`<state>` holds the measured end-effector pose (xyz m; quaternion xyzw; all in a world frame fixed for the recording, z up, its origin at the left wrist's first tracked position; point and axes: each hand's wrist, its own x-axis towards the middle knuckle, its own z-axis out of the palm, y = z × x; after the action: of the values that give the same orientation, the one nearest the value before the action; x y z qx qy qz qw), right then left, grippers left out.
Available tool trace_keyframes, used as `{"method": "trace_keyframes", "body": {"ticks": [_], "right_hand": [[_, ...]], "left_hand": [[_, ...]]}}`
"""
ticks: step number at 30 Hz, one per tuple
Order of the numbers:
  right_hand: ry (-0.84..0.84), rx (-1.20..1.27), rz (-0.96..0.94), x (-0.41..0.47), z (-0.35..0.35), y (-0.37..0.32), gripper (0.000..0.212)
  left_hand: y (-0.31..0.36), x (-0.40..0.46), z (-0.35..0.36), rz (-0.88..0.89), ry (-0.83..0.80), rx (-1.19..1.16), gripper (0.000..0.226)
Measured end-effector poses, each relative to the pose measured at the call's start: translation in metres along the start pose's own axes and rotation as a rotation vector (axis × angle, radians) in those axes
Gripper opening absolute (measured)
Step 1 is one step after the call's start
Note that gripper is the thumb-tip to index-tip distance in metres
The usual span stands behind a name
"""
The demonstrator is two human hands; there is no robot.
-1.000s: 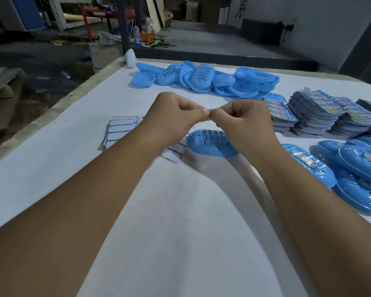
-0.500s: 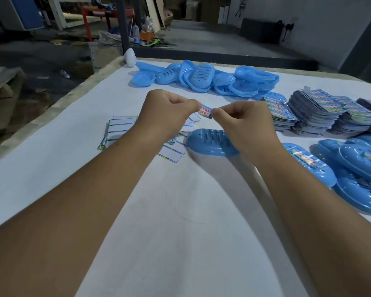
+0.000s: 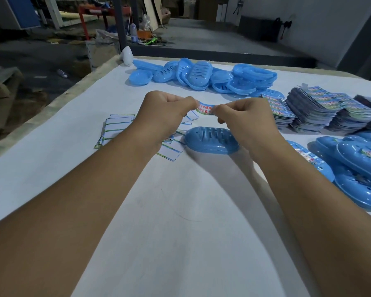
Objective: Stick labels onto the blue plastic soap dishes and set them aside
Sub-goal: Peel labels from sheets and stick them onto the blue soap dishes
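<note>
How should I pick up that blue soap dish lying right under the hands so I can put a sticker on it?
The soap dish lies flat on the white table, slotted face up, its long way running left to right. Come from above and pinch its long rims, front and back, with fingers and thumb, probably near the left end, which is uncovered. That leaves the slotted top free for the label stretched between the left hand and right hand.

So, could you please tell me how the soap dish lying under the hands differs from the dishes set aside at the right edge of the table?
The soap dish under the hands carries no label, while the dishes at the right show colourful labels on top. The centre dish lies alone and flat on the table; the right-hand ones overlap in a pile. Both are blue, oval and slotted. The label for the bare dish is stretched between the left hand and right hand.
</note>
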<state>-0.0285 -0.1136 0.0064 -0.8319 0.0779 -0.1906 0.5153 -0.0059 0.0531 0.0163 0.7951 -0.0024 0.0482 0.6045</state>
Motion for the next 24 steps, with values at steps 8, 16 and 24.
{"method": "trace_keyframes", "body": {"ticks": [8,16,24], "right_hand": [[-0.047,-0.212,0.044,0.003,-0.015,-0.006,0.044],[-0.133,-0.428,0.116,0.003,-0.020,-0.001,0.052],[-0.144,-0.465,0.105,0.004,-0.017,0.003,0.056]], "left_hand": [[-0.007,0.000,0.020,-0.018,-0.045,0.138,0.041],[-0.013,0.000,0.026,0.014,-0.107,0.311,0.037],[-0.014,0.002,0.023,0.044,-0.118,0.383,0.034]]}}
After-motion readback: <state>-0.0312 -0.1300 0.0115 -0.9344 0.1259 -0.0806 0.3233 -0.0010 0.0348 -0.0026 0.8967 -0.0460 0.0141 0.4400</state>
